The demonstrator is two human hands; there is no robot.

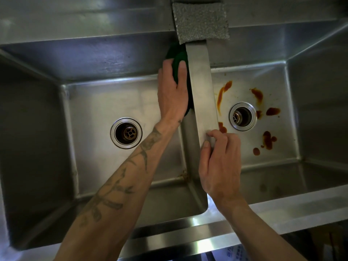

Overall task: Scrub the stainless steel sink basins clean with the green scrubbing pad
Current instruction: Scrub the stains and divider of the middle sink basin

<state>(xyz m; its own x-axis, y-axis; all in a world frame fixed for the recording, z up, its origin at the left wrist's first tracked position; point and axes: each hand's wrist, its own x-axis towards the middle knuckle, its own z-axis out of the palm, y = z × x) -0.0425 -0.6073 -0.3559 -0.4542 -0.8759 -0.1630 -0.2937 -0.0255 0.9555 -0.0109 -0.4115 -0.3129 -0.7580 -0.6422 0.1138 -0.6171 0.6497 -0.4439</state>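
Note:
A double stainless steel sink fills the view. My left hand (172, 91) presses the green scrubbing pad (178, 59) flat against the left basin's right wall, just under the divider (202, 87), near the back corner. Most of the pad is hidden behind the hand. My right hand (219, 162) grips the near part of the divider, thumb on the left side and fingers curled over the top. The left basin (105, 102) has a clean floor with a round drain (126, 133). The right basin (278, 147) floor carries several orange-brown sauce stains (268, 140) around its drain (243, 116).
A grey sponge (200, 22) lies on the back ledge over the divider's far end. The sink's front rim (188, 240) runs along the bottom. A brownish rust mark (183, 175) sits in the left basin's near right corner.

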